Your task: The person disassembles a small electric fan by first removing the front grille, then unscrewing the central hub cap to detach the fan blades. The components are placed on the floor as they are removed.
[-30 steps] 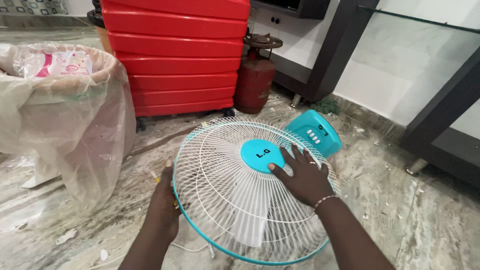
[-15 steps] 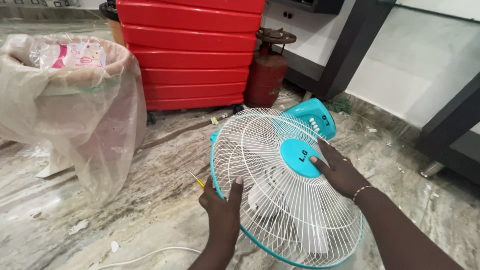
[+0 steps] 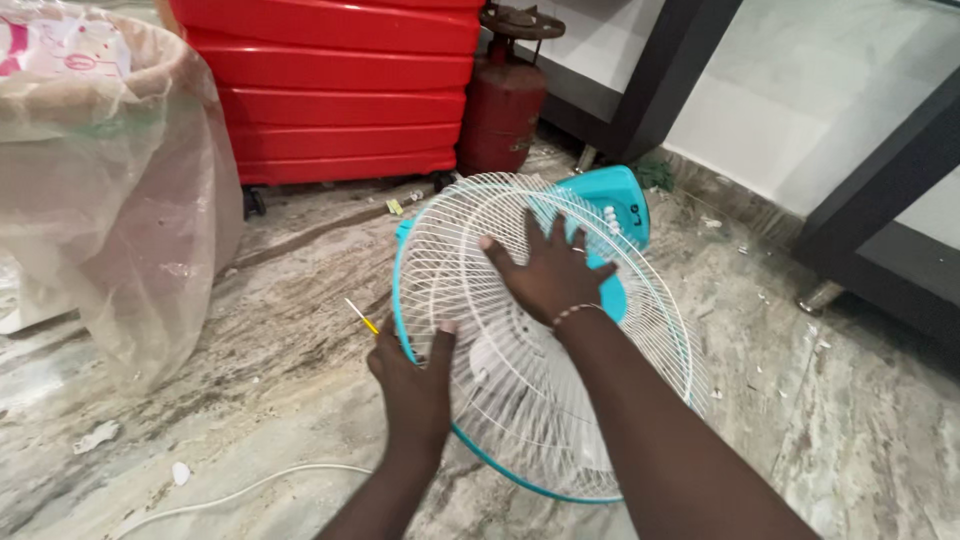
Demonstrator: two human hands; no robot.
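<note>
**Fan tilted on the marble floor, grille up and leftward**

Head view: turquoise table fan lying on veined stone floor, round white wire grille facing up and left, body running far-right toward its glossy plastic base. Left hand gripping the near-left rim, thumb over the wires. Right hand spread flat on the grille centre, grasping nothing. Slim yellow screwdriver just left

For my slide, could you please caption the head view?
Right hand pressed flat on a white fan guard, left hand gripping its teal rim.
</note>
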